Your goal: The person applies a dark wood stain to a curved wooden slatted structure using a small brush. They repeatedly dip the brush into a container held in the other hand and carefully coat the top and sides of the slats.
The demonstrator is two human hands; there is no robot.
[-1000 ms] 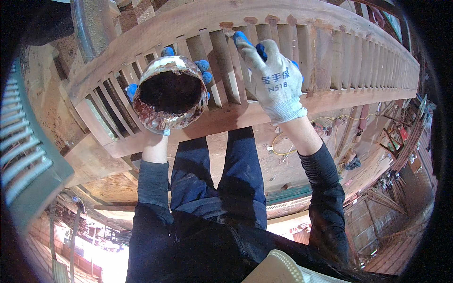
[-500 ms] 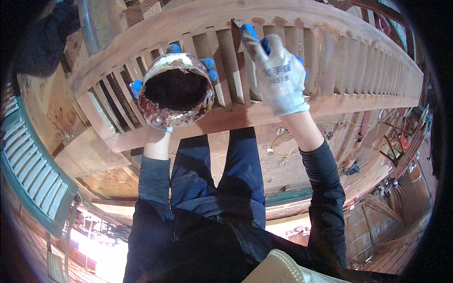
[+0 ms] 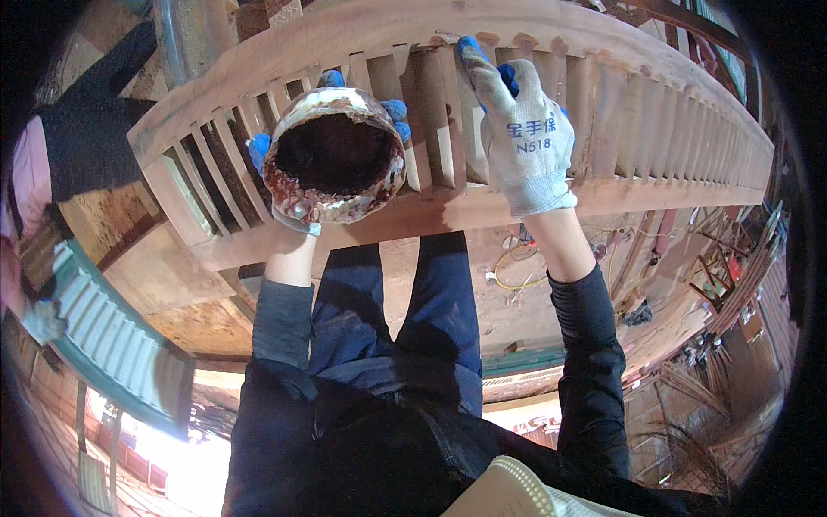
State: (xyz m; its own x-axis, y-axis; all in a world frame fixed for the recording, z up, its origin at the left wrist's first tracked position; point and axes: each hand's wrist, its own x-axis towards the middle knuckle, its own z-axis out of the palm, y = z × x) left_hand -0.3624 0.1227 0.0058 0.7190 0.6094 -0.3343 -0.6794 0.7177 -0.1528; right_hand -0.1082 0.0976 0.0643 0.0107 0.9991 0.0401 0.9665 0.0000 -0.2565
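Observation:
My left hand, in a white glove with blue fingertips, holds a round pot from beneath and around its sides. The pot's rim is crusted white and brown; inside it is dark brown. My right hand, gloved the same way, rests over a long slatted wooden panel, its index finger stretched to the upper rail and the others curled. A thin sliver shows at that fingertip, too small to name; whatever the curled fingers grip is hidden. Several brown patches mark the rail right of the finger.
At the left, another person's gloved hand is at a green-framed slatted shutter. A yellow cord lies on the floor beyond my right forearm. Wooden pieces are heaped at the far right.
Both my hands have shifted slightly right along the panel, the pot with the left. Another person's pink sleeve and gloved hand have come in at the left, and the green shutter has moved right and down.

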